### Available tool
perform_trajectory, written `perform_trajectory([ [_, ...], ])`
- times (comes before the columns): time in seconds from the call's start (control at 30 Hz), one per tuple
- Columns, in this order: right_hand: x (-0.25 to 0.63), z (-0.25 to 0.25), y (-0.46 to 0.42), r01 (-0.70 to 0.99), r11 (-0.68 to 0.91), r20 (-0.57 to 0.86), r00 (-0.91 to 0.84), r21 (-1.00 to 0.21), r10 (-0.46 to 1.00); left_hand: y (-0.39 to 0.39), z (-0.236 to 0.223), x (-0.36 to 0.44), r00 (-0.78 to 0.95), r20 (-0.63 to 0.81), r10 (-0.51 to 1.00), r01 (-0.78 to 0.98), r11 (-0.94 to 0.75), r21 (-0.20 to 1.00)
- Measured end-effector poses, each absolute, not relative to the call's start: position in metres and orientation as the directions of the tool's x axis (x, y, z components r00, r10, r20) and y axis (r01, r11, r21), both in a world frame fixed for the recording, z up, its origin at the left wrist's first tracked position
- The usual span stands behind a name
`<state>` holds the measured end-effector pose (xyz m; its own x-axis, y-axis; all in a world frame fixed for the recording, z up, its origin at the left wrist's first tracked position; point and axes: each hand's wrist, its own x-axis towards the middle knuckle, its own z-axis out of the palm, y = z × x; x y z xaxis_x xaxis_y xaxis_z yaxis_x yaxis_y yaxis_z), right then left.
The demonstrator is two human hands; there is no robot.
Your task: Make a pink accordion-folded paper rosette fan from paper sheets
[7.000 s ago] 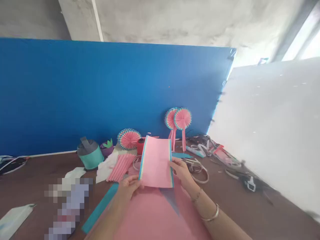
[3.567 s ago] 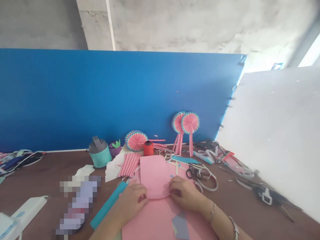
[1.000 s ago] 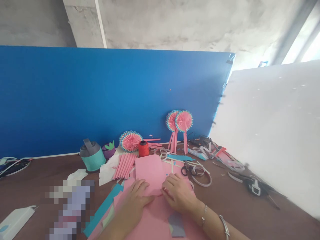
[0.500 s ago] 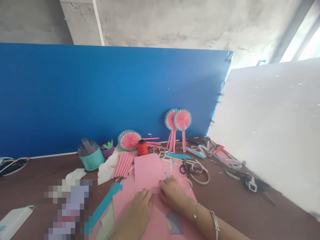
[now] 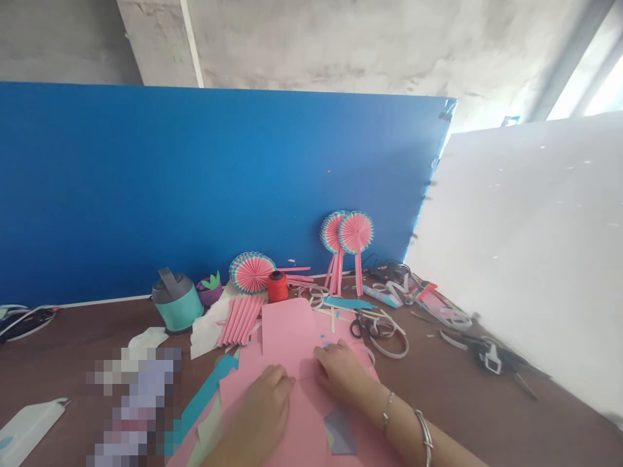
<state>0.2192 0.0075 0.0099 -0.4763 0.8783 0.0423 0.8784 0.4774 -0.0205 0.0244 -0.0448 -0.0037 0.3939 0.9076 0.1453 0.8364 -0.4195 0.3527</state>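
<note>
The left hand [image 5: 270, 399], fingers curled, rests at the near edge of a pink sheet [image 5: 287, 327] lying on other pink paper [image 5: 309, 441]; the right hand [image 5: 339, 371] curls alongside. Whether either pinches it, I cannot tell. The sheet is probably light, easily creased, best held by its edges.

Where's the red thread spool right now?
In the head view, the red thread spool stands just left of centre, right of the round pleated fan and beyond the pink paper sheet.
</note>
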Motion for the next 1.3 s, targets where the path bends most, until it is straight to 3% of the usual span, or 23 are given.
perform_trajectory([
  [0.07,0.22,0.01,0.007,0.874,0.485,0.049,-0.483,-0.035,0.874,-0.036,0.005,0.013,0.28,0.23,0.932,0.788,-0.36,0.499],
  [0.13,0.22,0.01,0.006,0.872,0.487,0.055,-0.484,-0.049,0.873,-0.027,0.012,0.001,0.186,0.28,0.942,0.777,-0.315,0.545],
  [0.2,0.22,0.009,0.006,0.876,0.48,0.05,-0.477,-0.054,0.877,-0.021,0.016,-0.009,0.144,0.233,0.962,0.761,-0.258,0.595],
  [0.37,0.22,0.006,0.008,0.879,0.474,0.047,-0.472,-0.052,0.881,-0.021,0.028,-0.016,0.26,0.058,0.964,0.721,-0.234,0.653],
  [0.47,0.22,0.006,0.008,0.879,0.474,0.052,-0.472,-0.052,0.88,-0.022,0.03,-0.014,0.293,-0.001,0.956,0.739,-0.226,0.635],
  [0.93,0.222,-0.003,0.011,0.873,0.485,0.094,-0.48,-0.043,0.872,-0.019,0.017,-0.009,0.159,0.021,0.987,0.871,-0.15,0.468],
  [1.3,0.23,0.006,0.01,0.885,0.465,0.078,-0.462,-0.026,0.884,-0.018,0.02,-0.013,0.154,-0.047,0.987,0.868,-0.113,0.483],
])
